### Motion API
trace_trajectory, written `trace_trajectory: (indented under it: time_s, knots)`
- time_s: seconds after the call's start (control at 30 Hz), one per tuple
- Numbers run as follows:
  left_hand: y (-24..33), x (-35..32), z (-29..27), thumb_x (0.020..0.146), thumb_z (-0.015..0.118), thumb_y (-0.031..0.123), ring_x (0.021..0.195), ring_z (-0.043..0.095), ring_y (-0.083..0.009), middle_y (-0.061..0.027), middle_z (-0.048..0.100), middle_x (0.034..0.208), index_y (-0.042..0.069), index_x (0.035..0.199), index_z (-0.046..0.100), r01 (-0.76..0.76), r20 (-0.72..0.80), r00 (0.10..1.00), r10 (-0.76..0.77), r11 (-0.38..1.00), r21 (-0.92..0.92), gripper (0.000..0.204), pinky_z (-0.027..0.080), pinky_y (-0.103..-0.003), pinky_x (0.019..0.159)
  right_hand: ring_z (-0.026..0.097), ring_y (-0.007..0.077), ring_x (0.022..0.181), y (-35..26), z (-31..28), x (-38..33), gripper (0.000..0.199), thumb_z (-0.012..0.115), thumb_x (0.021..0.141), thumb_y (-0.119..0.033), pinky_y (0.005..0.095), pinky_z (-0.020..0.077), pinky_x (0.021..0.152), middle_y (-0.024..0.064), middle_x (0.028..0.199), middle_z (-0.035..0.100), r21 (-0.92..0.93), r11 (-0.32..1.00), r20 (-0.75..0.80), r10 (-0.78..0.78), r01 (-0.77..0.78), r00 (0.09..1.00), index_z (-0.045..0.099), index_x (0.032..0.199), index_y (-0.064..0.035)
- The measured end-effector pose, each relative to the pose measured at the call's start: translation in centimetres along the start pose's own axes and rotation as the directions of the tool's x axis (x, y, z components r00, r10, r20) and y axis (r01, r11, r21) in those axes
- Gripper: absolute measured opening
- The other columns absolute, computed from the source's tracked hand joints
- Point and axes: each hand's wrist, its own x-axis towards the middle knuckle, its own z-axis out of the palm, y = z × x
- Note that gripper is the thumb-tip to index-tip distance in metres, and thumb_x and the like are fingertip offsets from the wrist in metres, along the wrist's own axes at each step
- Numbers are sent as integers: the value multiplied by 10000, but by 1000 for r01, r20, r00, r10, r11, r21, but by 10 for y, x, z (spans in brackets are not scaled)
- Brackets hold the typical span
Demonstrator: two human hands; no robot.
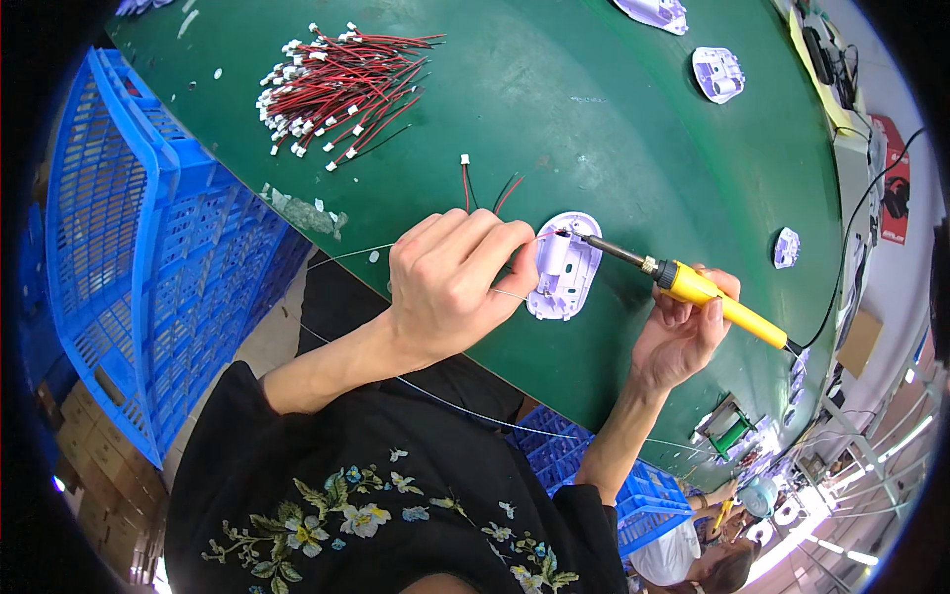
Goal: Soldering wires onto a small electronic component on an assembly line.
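Observation:
My right hand (pixel 685 327) grips a soldering iron (pixel 727 315) with a yellow handle. Its tip meets the upper part of a light purple plastic housing (pixel 562 282), which lies open side up on the green table. At the housing's left edge, my left hand (pixel 457 272) is closed in a pinch on a red-and-black wire lead (pixel 465 183) with a white connector. A red wire end reaches from these fingers toward the iron's tip. Thin solder wire (pixel 356 253) also runs into the left hand; the fingers partly hide how it is held.
A pile of red-and-black leads (pixel 341 94) lies at the far left of the table (pixel 554 119). Other purple housing parts (pixel 718 74) lie on the right side. Blue crates (pixel 109 238) stand at the left. A green spool (pixel 732 436) and another person (pixel 683 554) are at lower right.

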Motion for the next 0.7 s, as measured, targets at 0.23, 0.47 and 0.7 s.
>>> trace_trajectory:
  time_s: [0.23, 0.47, 0.7]
  knots:
    - [0, 1, -1, 679, 752, -38, 515, 526, -152, 0, 548, 614, 64, 768, 647, 16, 4, 1000, -16, 1000, 12, 171, 378, -288, 488, 502, 74, 633, 6, 0, 0, 325, 688, 869, -227, 210, 444, 594, 79, 915, 572, -29, 1000, -17, 8, -9, 1000, 553, 1074, -13]
    - [0, 3, -5, 683, 750, -35, 513, 524, -158, -4, 544, 612, 62, 767, 649, 19, 2, 1000, -19, 1000, 12, 163, 376, -288, 487, 487, 72, 606, 5, 0, -4, 308, 659, 889, -197, 218, 494, 647, 115, 989, 572, -87, 994, 34, -67, 70, 997, 536, 1095, -4]
    - [0, 3, -8, 690, 750, -27, 515, 528, -157, -6, 543, 612, 62, 765, 650, 22, 8, 1000, -23, 1000, 14, 154, 380, -287, 490, 486, 75, 609, 5, 5, -7, 323, 668, 878, -198, 214, 490, 652, 135, 1014, 568, -97, 990, 29, -105, 107, 994, 537, 1099, -2]
